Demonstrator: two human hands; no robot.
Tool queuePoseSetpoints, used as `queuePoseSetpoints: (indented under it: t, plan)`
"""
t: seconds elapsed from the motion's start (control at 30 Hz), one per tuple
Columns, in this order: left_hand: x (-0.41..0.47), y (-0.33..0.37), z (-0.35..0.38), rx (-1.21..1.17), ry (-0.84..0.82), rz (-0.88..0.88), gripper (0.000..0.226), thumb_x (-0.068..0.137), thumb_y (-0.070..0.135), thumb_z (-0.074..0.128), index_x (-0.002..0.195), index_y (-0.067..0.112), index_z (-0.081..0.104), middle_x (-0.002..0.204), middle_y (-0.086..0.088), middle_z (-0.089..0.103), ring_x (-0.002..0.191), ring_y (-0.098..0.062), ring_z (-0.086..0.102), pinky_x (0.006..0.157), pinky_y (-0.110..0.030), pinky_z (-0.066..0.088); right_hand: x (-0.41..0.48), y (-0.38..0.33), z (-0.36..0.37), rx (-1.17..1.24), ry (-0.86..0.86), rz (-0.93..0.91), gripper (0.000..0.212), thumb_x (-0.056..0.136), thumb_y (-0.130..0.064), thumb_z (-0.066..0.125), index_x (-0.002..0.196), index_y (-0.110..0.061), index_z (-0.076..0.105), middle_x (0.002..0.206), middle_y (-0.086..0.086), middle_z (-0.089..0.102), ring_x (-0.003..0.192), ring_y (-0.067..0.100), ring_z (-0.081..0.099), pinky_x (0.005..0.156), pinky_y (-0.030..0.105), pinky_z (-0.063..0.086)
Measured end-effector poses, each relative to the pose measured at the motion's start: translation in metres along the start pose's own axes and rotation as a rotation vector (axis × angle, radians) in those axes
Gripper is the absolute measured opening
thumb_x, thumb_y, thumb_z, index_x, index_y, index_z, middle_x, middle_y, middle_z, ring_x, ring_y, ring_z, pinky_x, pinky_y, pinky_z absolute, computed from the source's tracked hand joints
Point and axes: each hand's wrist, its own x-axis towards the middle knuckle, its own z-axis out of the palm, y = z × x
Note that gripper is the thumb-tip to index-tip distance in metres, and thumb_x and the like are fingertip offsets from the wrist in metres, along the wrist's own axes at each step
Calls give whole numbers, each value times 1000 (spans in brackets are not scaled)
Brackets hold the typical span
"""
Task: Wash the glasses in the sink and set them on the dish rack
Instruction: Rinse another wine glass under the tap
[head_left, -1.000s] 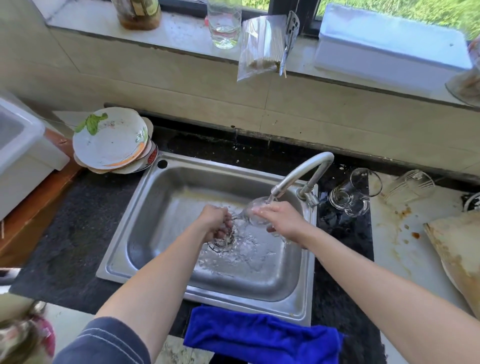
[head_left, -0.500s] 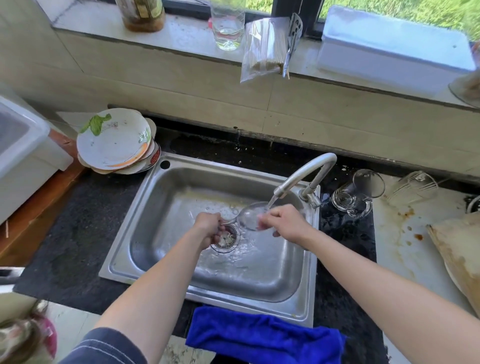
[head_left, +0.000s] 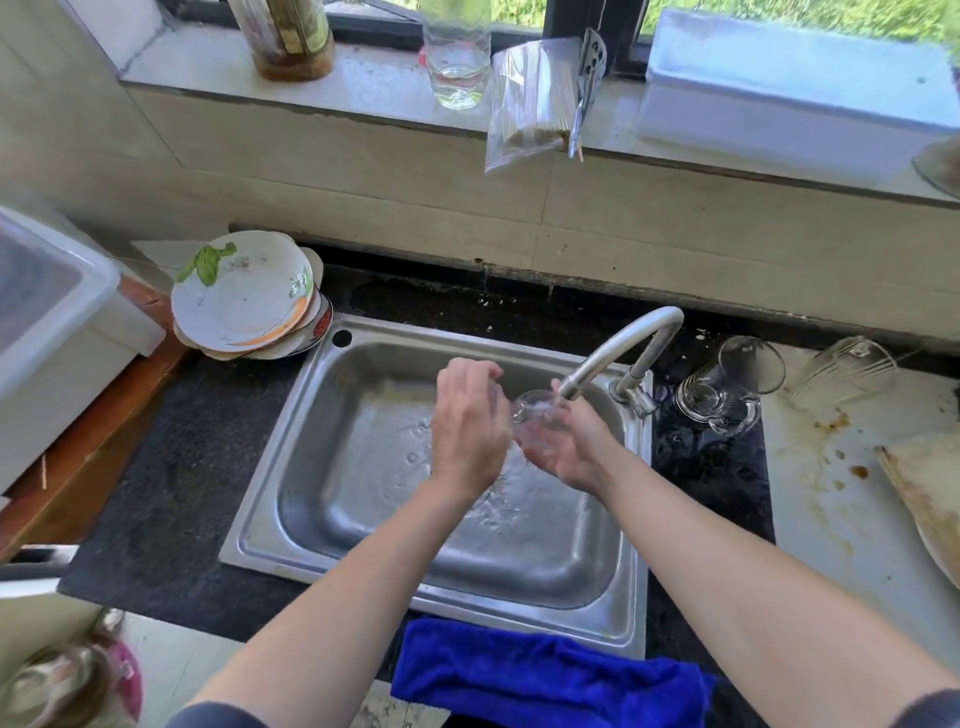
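Note:
A small clear glass (head_left: 535, 410) sits under the running faucet (head_left: 618, 353), over the steel sink (head_left: 363, 467). My right hand (head_left: 569, 449) cups it from below and the right. My left hand (head_left: 470, 421) presses against its left side, fingers curled at the rim. Water streams from the spout into the glass and splashes on the sink floor. Two more clear glasses lie on their sides right of the sink: a handled mug (head_left: 727, 389) and a ribbed tumbler (head_left: 844, 369).
Stacked dirty plates (head_left: 244, 296) sit at the sink's back left corner. A blue cloth (head_left: 545, 675) hangs over the front edge. On the windowsill stand a jar (head_left: 293, 39), a glass of water (head_left: 457, 57), a bag of sticks (head_left: 535, 104) and a white box (head_left: 795, 88). A stained board (head_left: 852, 493) lies right.
Both hands have risen from near the drain up to the spout. The glass has turned from lying sideways between them to mouth-up under the stream, with my left hand now at its rim.

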Motion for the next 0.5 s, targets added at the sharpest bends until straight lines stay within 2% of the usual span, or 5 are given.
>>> queuePoseSetpoints:
  t: [0.17, 0.23, 0.27, 0.37, 0.5]
  plan:
    - [8, -25, 21, -325, -303, -788, 18, 98, 16, 47, 113, 8, 53, 109, -13, 58, 88, -26, 58, 74, -34, 48, -13, -18, -12, -434, 120, -401, 43, 77, -31, 79, 113, -19, 58, 108, 4, 64, 80, 21, 62, 57, 32, 53]
    - [6, -17, 30, -626, -466, -1135, 12, 99, 19, 49, 107, 11, 50, 93, -14, 57, 69, -25, 57, 56, -32, 52, -21, -27, -19, -636, 151, -578, 48, 71, -27, 85, 109, -23, 56, 105, -2, 62, 90, 14, 61, 70, 33, 53]
    - [2, -13, 35, -692, -491, -1195, 11, 99, 18, 49, 105, 9, 51, 84, -13, 54, 62, -23, 55, 49, -29, 50, -24, -31, -24, -719, 166, -614, 49, 70, -28, 85, 109, -24, 56, 105, -4, 59, 95, 11, 59, 75, 30, 51]
    - [-1, -8, 46, -579, -358, -1059, 13, 96, 14, 47, 87, 11, 55, 72, -6, 50, 58, -19, 47, 47, -27, 38, -28, -31, -32, -991, 335, -686, 45, 77, -45, 74, 115, -29, 55, 118, -10, 54, 104, 11, 56, 84, 35, 49]
    - [7, -8, 34, -339, -233, -829, 16, 97, 16, 43, 90, 12, 57, 80, -2, 55, 77, -21, 50, 69, -32, 40, -23, -23, -33, -1434, 487, -940, 24, 93, -46, 48, 101, -25, 58, 110, -7, 55, 91, 14, 52, 73, 31, 37]
